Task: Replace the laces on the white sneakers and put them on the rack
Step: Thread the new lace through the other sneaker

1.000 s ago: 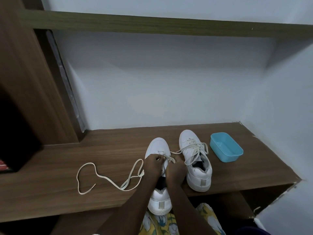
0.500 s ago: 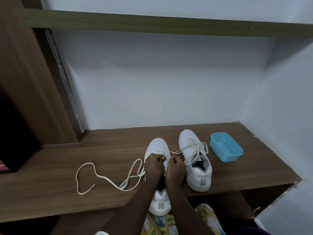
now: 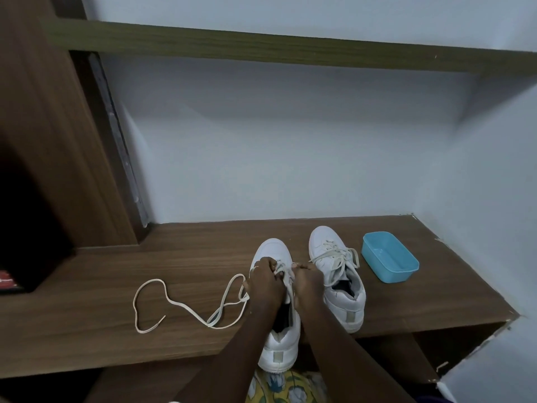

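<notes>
L hand (image 3: 266,282) & R hand (image 3: 308,282) both pinch flat cream lace (image 3: 170,299) at near white leather sneaker (image 3: 279,341), on brown wood bench (image 3: 197,257). We flag: uneven tug = one short end; heel looks past bench edge, so shoe may tip off.

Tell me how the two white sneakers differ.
The left hand and right hand pinch the nearer sneaker's lace, which trails across the shelf; the farther sneaker is fully laced, untouched. The nearer sneaker's heel overhangs the shelf edge; the farther sneaker sits wholly on it. Both are white, toes toward the wall.
</notes>
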Motion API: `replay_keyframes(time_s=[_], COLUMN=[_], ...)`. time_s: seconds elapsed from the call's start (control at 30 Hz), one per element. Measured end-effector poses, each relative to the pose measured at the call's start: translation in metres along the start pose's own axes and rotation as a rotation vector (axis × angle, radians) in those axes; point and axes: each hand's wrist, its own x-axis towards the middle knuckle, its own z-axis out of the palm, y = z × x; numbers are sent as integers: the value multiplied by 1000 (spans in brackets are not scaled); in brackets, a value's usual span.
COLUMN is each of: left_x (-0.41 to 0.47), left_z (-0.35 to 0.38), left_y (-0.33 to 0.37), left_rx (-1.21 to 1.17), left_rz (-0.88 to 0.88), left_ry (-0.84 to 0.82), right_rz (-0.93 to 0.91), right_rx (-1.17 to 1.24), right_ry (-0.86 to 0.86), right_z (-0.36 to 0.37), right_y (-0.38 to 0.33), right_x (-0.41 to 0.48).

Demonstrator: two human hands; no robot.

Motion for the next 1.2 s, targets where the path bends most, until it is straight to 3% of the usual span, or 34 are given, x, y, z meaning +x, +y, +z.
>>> replay_keyframes(time_s=[0.07,0.17,0.27,0.37,0.43,0.5,0.57,0.63,0.73,0.87,0.97,1.1,1.2], left_x=[0,1,-1,-5,-4,-2,-4,-5,-6,-5,-4,-3,-5], left_z=[-1,-3,-8,-11,-12,-12,-14,-16,-17,-18,-19,-19,-21], left_y=[-3,-8,-4,-2,-5,-9,-9,-9,-13,-17,-19,-21,-21], left_rx=[15,85,163,99,7,-106,-180,-207,-180,-214,-230,-197,-38], left_rz=[-30,-61,-93,-167,-195,-194,-215,-235,-231,-240,-237,-268,-308], left_ry=[-11,-19,-29,-2,47,85,95,89,76,86,94,126,104], right_rz=[-18,21,-63,-203,-398,-555,-582,-601,-577,-454,-433,-619,-538], right_rx=[159,467,469,219,-234,-661,-1028,-1324,-1389,-1278,-1261,-1525,-1571], right_ry=[15,-4,98,243,281,126,-81,-164,-276,-313,-205,159,383], right_z=[-5,-26,-46,-68,-77,-76,-68,-56,-37,-21,-22,-49,-72], right_y=[-69,-121,-155,-171,-175,-168,-151,-135,-119,-116,-124,-152,-178], right_x=[-80,-116,-118,-110,-113,-112,-109,-109,-122,-131,-134,-137,-130])
